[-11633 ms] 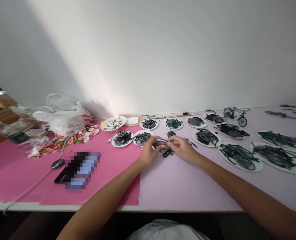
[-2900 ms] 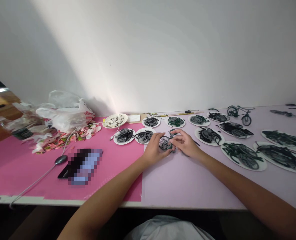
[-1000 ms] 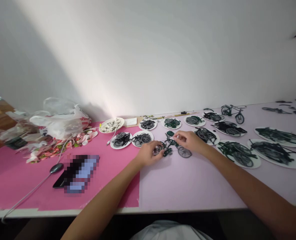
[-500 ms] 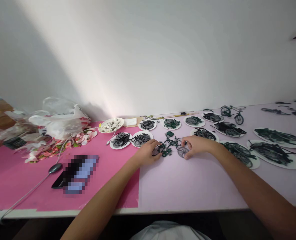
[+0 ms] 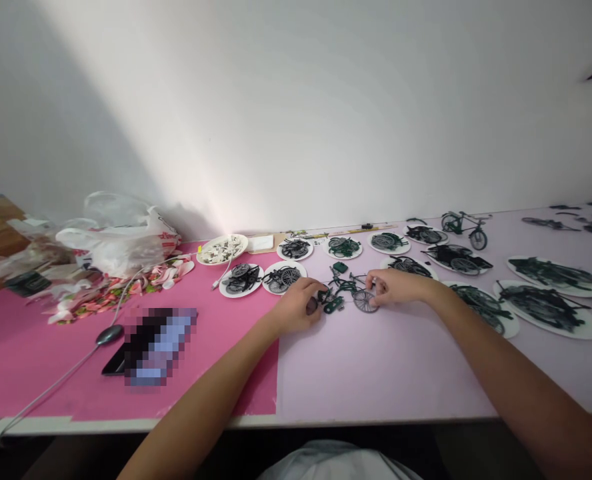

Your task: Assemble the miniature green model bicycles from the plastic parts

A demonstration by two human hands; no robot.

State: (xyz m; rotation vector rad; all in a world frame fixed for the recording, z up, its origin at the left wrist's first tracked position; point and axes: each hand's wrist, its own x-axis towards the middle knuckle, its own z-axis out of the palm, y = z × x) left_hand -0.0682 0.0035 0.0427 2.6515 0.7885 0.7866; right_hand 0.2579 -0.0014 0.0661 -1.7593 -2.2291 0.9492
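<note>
The right hand [image 5: 379,290], fingers slightly apart, touches the right edge of the spoked wheel [image 5: 365,301].

You're at what looks like a small hand-assembly workspace: a long bench [image 5: 401,373] against a plain wall [image 5: 296,120], pink on one side and lilac on the other. White plates [image 5: 242,281] of sorted dark bicycle parts line it, with one assembled miniature bicycle [image 5: 463,229] standing behind, and plastic bags [image 5: 121,237] and loose pink pieces [image 5: 126,290] heaped off to your left.
</note>
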